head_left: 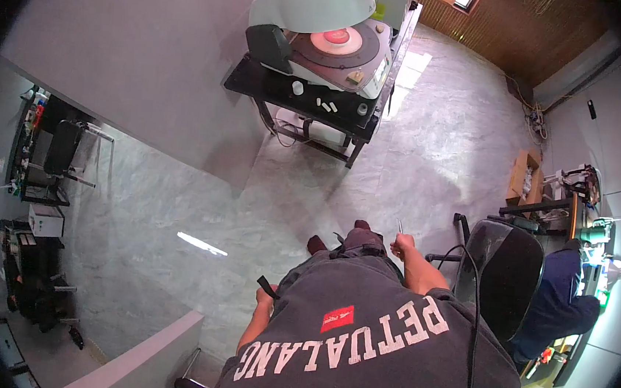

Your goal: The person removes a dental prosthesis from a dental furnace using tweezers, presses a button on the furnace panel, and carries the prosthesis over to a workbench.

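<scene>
Two bare hands, both low, out at the sides of the dark grey shirt w/ white lettering (343, 330). R hand (403, 245): fingers closed together on a slim, silver-coloured metal tool (399, 227), its tip poking out past the fingers, away from the body; exact type too small to tell. L hand (266, 294): mostly hidden by shirt & a short black strap (267, 287) right at the fingers; can't tell if they're clamped on it, apart or together

Just beside the R fingers, on their outer side: black office chair w/ mesh back (503, 266), & a thin black cable (473, 341) looping from near the chair down over the shirt. Well ahead of both hands: black table (250, 78) bearing a white-and-grey machine w/ hood (312, 6) and round turntable, centre lit pinkish-red; small white cylindrical pieces (329, 107) lie at its near edge. Well beyond the chair, a co-worker in a dark blue top (553, 304) at a lit bench

Risks, my read: tool looks thin & the hold small, so a knock on the chair could make it slip from the R fingers to the hard grey floor (311, 187). Cable slack by that arm could snag chair or elbow & jerk the hand. Exposed tip could poke or scratch if the arm swings wide. Strap by L fingers might catch on something, esp. near the table corner
</scene>
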`<action>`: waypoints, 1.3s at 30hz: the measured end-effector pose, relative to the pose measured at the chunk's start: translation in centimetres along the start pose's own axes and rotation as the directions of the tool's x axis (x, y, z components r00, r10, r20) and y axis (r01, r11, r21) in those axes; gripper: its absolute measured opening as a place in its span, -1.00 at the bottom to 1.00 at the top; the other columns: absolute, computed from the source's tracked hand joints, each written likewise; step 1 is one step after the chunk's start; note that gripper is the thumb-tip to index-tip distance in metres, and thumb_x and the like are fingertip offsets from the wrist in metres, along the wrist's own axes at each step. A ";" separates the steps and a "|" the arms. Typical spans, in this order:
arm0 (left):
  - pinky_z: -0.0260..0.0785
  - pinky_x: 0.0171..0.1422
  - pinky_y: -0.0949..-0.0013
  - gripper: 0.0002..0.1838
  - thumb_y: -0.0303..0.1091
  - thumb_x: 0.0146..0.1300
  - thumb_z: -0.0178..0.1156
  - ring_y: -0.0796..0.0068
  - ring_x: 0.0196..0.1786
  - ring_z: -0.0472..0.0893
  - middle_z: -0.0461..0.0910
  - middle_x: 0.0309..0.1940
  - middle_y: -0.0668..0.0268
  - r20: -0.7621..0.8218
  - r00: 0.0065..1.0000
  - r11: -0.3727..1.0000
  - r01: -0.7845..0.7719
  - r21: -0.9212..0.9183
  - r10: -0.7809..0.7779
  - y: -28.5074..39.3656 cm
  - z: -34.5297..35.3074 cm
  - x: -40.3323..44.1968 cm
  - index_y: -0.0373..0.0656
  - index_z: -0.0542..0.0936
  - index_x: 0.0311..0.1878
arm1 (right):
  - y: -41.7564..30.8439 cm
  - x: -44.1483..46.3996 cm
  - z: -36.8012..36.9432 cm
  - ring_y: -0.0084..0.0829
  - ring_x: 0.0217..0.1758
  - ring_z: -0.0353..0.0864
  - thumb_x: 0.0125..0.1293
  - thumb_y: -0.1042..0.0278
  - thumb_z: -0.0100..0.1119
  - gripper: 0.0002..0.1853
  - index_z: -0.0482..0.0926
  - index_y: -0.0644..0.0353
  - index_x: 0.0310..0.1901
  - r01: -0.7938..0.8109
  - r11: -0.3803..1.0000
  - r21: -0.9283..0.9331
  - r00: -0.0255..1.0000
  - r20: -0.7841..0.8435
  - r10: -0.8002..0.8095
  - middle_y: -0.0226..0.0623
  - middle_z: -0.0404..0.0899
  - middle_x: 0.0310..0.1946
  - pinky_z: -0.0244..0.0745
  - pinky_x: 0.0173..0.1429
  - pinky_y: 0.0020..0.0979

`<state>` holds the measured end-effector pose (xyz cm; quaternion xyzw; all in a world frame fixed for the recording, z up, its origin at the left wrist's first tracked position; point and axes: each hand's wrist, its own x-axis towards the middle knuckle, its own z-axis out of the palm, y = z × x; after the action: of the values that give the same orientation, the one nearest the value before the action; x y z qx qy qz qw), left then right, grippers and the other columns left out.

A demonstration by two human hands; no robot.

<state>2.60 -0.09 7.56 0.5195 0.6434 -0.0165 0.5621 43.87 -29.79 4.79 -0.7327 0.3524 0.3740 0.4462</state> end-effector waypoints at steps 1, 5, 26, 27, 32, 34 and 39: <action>0.47 -0.28 0.24 -0.80 -0.36 0.04 0.36 0.36 -0.37 0.65 0.68 -0.41 0.30 0.002 1.000 1.000 -0.001 -0.024 0.001 -0.6 0.0 0.3 -0.24 0.75 -0.27 | 0.0 0.1 0.0 -0.31 -0.66 0.54 0.42 0.22 -0.08 -0.68 0.46 0.37 -0.24 0.008 1.000 -0.005 1.000 -0.007 -0.008 -0.05 0.58 -0.54 0.36 -0.67 -0.32; 0.48 -0.26 0.24 -0.78 -0.34 0.08 0.36 0.36 -0.34 0.66 0.69 -0.37 0.28 -0.009 0.999 0.994 0.041 -0.102 -0.043 -2.0 0.3 1.6 -0.25 0.74 -0.23 | 0.4 1.2 -0.2 -0.30 -0.63 0.57 0.39 0.25 -0.07 -0.69 0.49 0.39 -0.23 -0.005 1.000 -0.007 1.000 0.015 0.005 -0.05 0.59 -0.53 0.38 -0.66 -0.30; 0.46 -0.23 0.15 -0.73 -0.25 0.08 0.37 0.30 -0.32 0.66 0.69 -0.37 0.23 -0.018 1.000 1.000 0.024 -0.005 -0.024 -3.1 0.4 2.7 -0.24 0.74 -0.24 | -1.0 -1.7 0.2 -0.36 -0.72 0.46 0.45 0.20 -0.09 -0.70 0.40 0.30 -0.32 0.007 1.000 0.015 1.000 -0.015 -0.007 -0.12 0.52 -0.58 0.25 -0.73 -0.36; 0.46 -0.23 0.16 -0.73 -0.25 0.07 0.36 0.30 -0.32 0.66 0.69 -0.37 0.23 -0.015 1.000 1.000 0.022 0.003 -0.022 -2.6 0.4 2.3 -0.24 0.74 -0.23 | -0.9 -1.6 0.2 -0.36 -0.72 0.46 0.45 0.20 -0.08 -0.70 0.41 0.30 -0.32 0.007 1.000 0.011 1.000 -0.010 -0.007 -0.12 0.52 -0.58 0.25 -0.73 -0.36; 0.48 -0.21 0.19 -0.74 -0.28 0.06 0.36 0.31 -0.29 0.67 0.70 -0.35 0.24 0.008 1.000 0.999 -0.018 -0.051 0.019 -3.3 0.4 2.6 -0.23 0.74 -0.22 | -0.7 -1.2 0.3 -0.36 -0.71 0.46 0.46 0.19 -0.08 -0.68 0.41 0.30 -0.33 0.015 1.000 -0.005 1.000 -0.020 -0.015 -0.13 0.53 -0.58 0.28 -0.70 -0.37; 0.49 -0.22 0.20 -0.74 -0.28 0.05 0.36 0.33 -0.30 0.67 0.70 -0.36 0.25 -0.001 0.999 0.999 0.048 0.022 -0.048 -3.6 0.8 3.3 -0.23 0.75 -0.23 | -0.6 -1.1 0.1 -0.36 -0.71 0.47 0.46 0.18 -0.09 -0.68 0.42 0.31 -0.32 0.005 1.000 -0.007 1.000 0.003 -0.005 -0.12 0.53 -0.58 0.29 -0.70 -0.36; 0.49 -0.23 0.23 -0.77 -0.27 0.05 0.35 0.37 -0.32 0.67 0.70 -0.37 0.30 0.077 0.997 0.999 -0.012 -0.036 0.015 -3.6 0.3 3.0 -0.19 0.76 -0.26 | -0.4 -0.8 0.1 -0.34 -0.70 0.48 0.43 0.21 -0.10 -0.70 0.43 0.31 -0.31 -0.008 1.000 0.026 1.000 0.012 0.007 -0.11 0.54 -0.57 0.30 -0.70 -0.34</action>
<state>0.82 0.00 3.23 0.5127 0.6178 -0.0213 0.5958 43.83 -29.44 5.59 -0.7231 0.3573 0.3755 0.4566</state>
